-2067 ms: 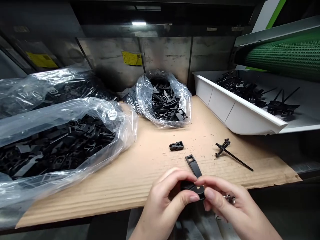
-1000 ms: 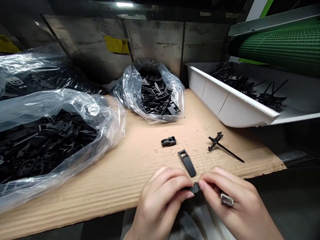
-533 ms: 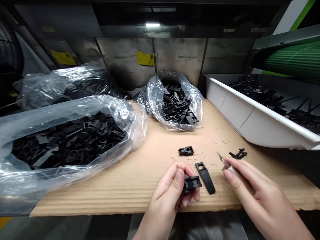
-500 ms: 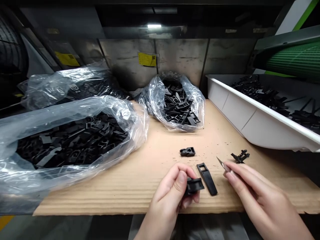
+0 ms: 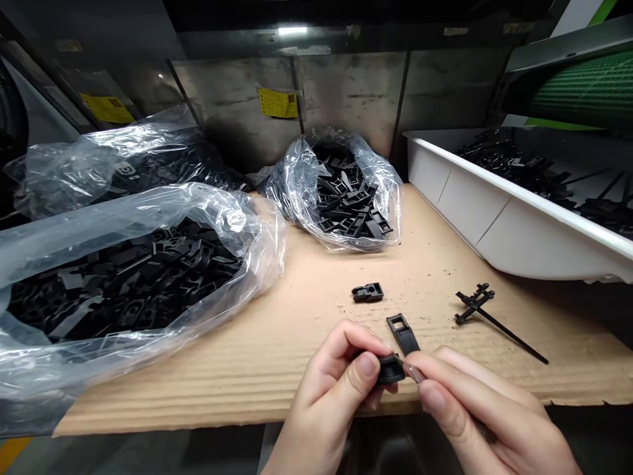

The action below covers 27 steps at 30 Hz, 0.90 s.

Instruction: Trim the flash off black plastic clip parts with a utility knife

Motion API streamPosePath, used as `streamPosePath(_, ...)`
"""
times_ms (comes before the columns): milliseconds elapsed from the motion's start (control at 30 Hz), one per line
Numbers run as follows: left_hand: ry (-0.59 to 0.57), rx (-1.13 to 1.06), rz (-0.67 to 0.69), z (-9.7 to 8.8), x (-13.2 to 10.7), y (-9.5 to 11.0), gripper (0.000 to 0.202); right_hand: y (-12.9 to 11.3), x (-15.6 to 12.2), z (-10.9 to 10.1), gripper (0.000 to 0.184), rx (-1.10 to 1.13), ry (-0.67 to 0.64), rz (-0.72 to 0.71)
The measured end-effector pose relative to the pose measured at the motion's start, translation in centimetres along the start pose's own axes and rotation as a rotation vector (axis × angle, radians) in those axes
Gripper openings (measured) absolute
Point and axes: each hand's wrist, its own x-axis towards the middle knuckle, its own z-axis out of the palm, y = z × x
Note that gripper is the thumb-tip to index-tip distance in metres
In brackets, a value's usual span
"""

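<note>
Near the cardboard's front edge, my left hand (image 5: 341, 376) pinches a small black plastic part (image 5: 390, 369) between thumb and fingers. My right hand (image 5: 475, 402) grips a small knife blade (image 5: 414, 373), its tip up against the right end of that part; the exact contact is hidden. Just behind my hands lies a long black plastic piece (image 5: 403, 333) with a square opening, its lower end covered by my fingers. Farther back rests a short black clip-like part (image 5: 367, 292). To the right is a thin black sprue (image 5: 487, 313) with a long stem.
Open plastic bags of black parts stand at the left (image 5: 267, 237) and at the back middle (image 5: 393, 231). Another bag (image 5: 74, 165) lies behind the left one. A white tray (image 5: 494, 221) of black pieces runs along the right. Cardboard (image 5: 247, 369) covers the table.
My right hand has moved left, bringing the blade from apart to the part in my left hand. The sprue's stem has come into sight. The view has shifted slightly.
</note>
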Motion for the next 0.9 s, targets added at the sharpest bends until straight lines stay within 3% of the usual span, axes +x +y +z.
streamPosePath(467, -0.018, 0.092, 0.024, -0.45, 0.12, -0.15, 0.012, -0.57, 0.38, -0.05, 0.017, -0.025, -0.03, -0.007)
streamPosePath(700, -0.088, 0.067, 0.015, -0.4, 0.09, -0.08, 0.016, 0.06, 0.17, -0.49, 0.015, -0.071, -0.044, 0.126)
streamPosePath(900, -0.073, 0.088, 0.01, -0.44, 0.06, 0.08, 0.017, -0.15, -0.23, -0.87, 0.018, 0.059, -0.009, 0.149)
